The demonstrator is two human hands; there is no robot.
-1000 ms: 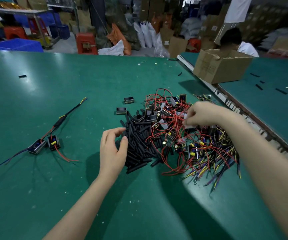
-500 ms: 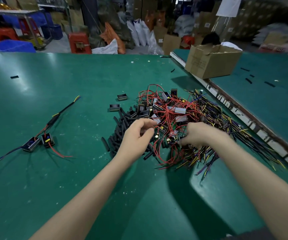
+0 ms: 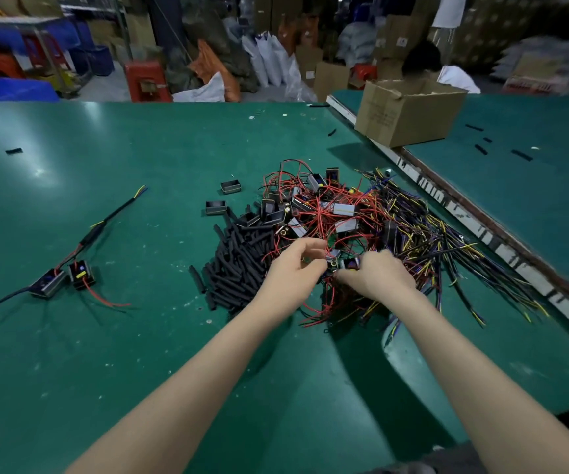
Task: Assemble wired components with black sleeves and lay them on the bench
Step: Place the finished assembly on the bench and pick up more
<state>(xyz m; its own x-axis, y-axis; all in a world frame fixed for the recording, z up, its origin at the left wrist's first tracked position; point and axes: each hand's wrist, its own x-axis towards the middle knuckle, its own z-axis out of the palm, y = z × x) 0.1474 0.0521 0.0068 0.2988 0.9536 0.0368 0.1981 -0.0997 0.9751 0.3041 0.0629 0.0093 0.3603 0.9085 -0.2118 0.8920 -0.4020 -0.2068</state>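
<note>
Item: wired component (image 3: 348, 263), over the red-wire tangle (image 3: 324, 213) mid-tabletop (image 3: 139, 336). Left hand (image 3: 293, 271) and right hand (image 3: 377, 277) both pinch it, fingers curled. Sleeve pile (image 3: 238, 265) just left. Handling advice: free its leads gently before sleeving; avoid dragging neighbours.

Sleeves: black sleeves (image 3: 242, 265), short tubes heaped loosely on the green bench (image 3: 105, 354), left of the wire tangle.
Components: small boxy wired components (image 3: 344, 209) with red leads, piled in a tangle beside dark and yellow wires (image 3: 447, 241).
Finished: two sleeved assemblies (image 3: 62, 278) lie flat at left, well apart from the heap.
</note>
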